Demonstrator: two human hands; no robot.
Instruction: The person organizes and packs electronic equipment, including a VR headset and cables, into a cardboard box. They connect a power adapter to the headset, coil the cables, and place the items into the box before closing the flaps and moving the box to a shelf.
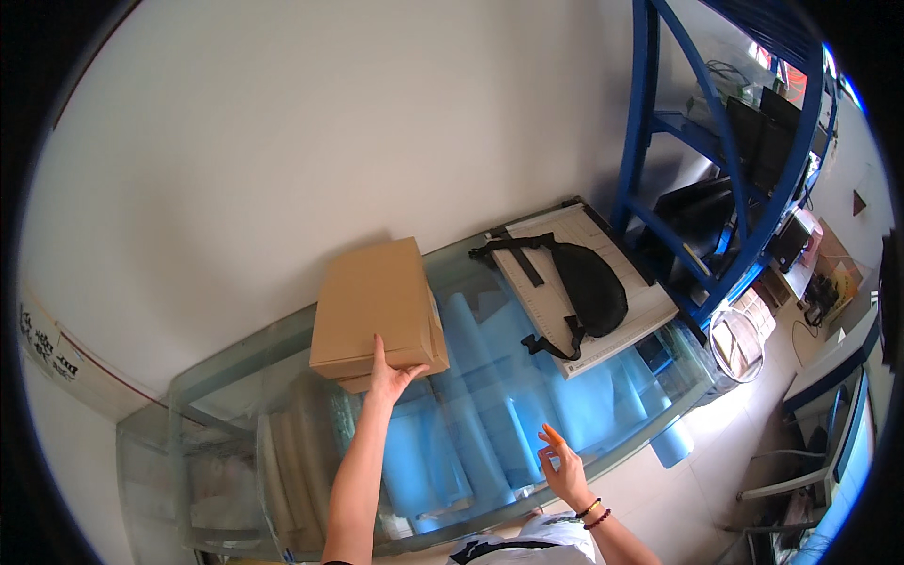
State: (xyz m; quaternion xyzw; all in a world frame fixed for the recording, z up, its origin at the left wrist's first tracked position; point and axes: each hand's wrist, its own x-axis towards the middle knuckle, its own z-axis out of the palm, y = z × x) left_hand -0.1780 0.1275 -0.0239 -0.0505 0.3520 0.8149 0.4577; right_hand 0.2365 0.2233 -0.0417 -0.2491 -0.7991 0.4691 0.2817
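Observation:
A brown cardboard box [367, 304] sits at the back edge of a glass-topped counter [282, 353], against the wall. Part of a second cardboard box [355, 384] shows beneath it. My left hand [389, 376] grips the upper box at its near edge, one digit lying up on the top face; some fingers are hidden. Over the counter's front part, my right hand [563, 471] is raised with nothing in it, fingers loosely bent and apart. An orange finger cot [553, 434] covers one fingertip, and bead bracelets [593, 513] circle the wrist.
A paper trimmer [526, 282] with a black waist bag [592, 289] on it lies at the counter's right. Blue rolls [487, 409] show through the glass. A blue metal rack [639, 127] and a wire bin [736, 346] stand beyond; a chair [791, 487] is at right.

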